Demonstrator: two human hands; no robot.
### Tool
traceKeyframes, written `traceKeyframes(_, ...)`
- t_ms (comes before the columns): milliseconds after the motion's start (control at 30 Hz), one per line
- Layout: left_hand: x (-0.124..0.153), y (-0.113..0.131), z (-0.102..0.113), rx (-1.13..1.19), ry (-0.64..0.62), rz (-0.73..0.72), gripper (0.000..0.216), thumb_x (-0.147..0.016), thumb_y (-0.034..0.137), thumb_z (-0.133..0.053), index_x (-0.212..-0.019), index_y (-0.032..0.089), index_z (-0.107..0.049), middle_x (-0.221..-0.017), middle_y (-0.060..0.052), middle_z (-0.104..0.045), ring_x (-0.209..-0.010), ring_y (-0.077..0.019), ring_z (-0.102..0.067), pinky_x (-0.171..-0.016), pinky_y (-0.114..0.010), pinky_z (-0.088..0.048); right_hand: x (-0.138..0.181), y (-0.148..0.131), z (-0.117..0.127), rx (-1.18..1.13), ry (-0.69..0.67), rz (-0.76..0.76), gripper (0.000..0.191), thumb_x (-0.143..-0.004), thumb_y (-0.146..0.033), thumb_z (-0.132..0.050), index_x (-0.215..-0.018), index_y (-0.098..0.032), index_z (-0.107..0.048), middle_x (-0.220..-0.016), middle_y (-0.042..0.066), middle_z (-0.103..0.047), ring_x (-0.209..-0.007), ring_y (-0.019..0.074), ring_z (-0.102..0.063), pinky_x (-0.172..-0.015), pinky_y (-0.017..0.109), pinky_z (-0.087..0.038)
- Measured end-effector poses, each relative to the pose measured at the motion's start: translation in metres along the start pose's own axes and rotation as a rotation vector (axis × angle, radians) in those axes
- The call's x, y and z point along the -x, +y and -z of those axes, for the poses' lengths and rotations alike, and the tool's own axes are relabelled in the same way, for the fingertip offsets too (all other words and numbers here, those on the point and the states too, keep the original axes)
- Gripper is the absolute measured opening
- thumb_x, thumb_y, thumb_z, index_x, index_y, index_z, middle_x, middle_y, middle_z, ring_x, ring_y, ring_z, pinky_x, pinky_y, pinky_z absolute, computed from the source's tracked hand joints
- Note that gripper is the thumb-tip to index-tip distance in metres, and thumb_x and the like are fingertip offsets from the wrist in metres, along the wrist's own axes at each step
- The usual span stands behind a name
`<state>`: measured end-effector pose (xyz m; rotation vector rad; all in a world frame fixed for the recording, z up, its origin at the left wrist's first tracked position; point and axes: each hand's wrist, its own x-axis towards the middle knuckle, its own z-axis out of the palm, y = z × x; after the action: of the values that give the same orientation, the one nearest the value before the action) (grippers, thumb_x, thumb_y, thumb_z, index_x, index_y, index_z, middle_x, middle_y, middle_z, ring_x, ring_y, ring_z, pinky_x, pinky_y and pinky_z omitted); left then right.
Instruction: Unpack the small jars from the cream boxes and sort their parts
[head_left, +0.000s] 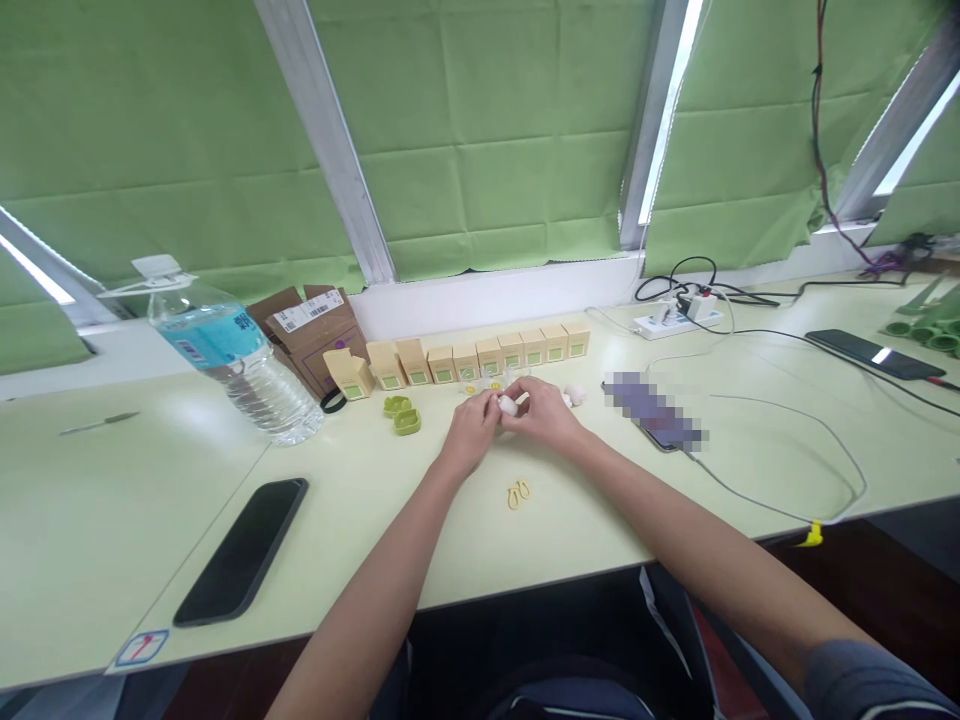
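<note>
Both hands meet over the middle of the table around a small white rounded piece [508, 405]. My left hand [474, 430] pinches its left side, and my right hand [544, 412] grips it from the right with thumb and fingers. What exactly the piece is I cannot make out. Just behind the hands lie small clear items with yellow marks [495, 385], partly hidden. Pale pinkish-white pieces [574, 396] rest beside my right hand. Nearer to me lie two yellow loop-shaped pieces [518, 493]. A green two-part case [405, 415] sits left of my left hand.
A row of small tan boxes [487, 356] stands at the back, some with raised flaps. To the left are a large water bottle [232, 350], a cardboard box [319, 340] and a black phone [241, 550]. On the right lie a cabled phone [656, 412] and a power strip [671, 320].
</note>
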<state>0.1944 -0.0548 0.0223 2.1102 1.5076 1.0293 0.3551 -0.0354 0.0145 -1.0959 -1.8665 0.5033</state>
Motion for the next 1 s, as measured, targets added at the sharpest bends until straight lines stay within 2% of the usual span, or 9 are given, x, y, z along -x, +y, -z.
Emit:
traceKeyframes(267, 0.001, -0.005, 0.003, 0.164, -0.021, 0.022, 0.037, -0.100, 0.045, -0.039, -0.110, 0.021, -0.065, -0.112, -0.006, -0.071, -0.103, -0.0212, -0.064, -0.093, -0.034, -0.047, 0.003, 0.006, 0.001, -0.151, -0.035, -0.077, 0.025, -0.073, -0.034, -0.070, -0.092, -0.020, -0.066, -0.093, 0.002, -0.073, -0.059, 0.0116, -0.066, -0.058, 0.024, -0.049)
traceKeyframes(400, 0.000, -0.006, 0.001, 0.143, 0.006, 0.017, 0.031, -0.098, 0.040, -0.043, -0.109, 0.020, -0.065, -0.107, -0.007, -0.072, -0.099, -0.0212, -0.065, -0.092, -0.034, -0.048, 0.003, 0.006, -0.001, -0.180, -0.045, -0.073, 0.025, -0.074, -0.034, -0.069, -0.095, -0.020, -0.066, -0.098, 0.002, -0.073, -0.061, 0.0113, -0.067, -0.059, 0.023, -0.049)
traceKeyframes(633, 0.002, -0.004, -0.001, 0.092, 0.042, -0.001, 0.031, -0.097, 0.029, -0.039, -0.110, 0.019, -0.065, -0.112, -0.008, -0.071, -0.103, -0.0220, -0.063, -0.094, -0.036, -0.047, 0.004, 0.004, -0.002, -0.184, -0.071, -0.075, 0.027, -0.074, -0.034, -0.069, -0.097, -0.021, -0.066, -0.102, 0.002, -0.072, -0.060, 0.0102, -0.065, -0.058, 0.023, -0.049)
traceKeyframes(833, 0.004, -0.007, 0.000, 0.251, 0.023, 0.064, 0.037, -0.099, 0.042, -0.040, -0.115, 0.022, -0.067, -0.113, -0.006, -0.071, -0.102, -0.0214, -0.064, -0.092, -0.035, -0.048, 0.005, 0.004, 0.000, -0.209, -0.083, -0.117, 0.031, -0.078, -0.043, -0.069, -0.100, -0.022, -0.067, -0.098, 0.002, -0.073, -0.061, 0.0120, -0.066, -0.058, 0.024, -0.049)
traceKeyframes(1000, 0.001, -0.013, -0.003, 0.351, 0.014, 0.042, 0.042, -0.098, 0.049, -0.043, -0.118, 0.022, -0.068, -0.115, -0.006, -0.070, -0.105, -0.0208, -0.063, -0.091, -0.032, -0.050, 0.004, 0.004, 0.003, -0.246, -0.088, -0.120, 0.029, -0.083, -0.045, -0.066, -0.103, -0.023, -0.068, -0.102, 0.002, -0.074, -0.069, 0.0136, -0.070, -0.060, 0.025, -0.050)
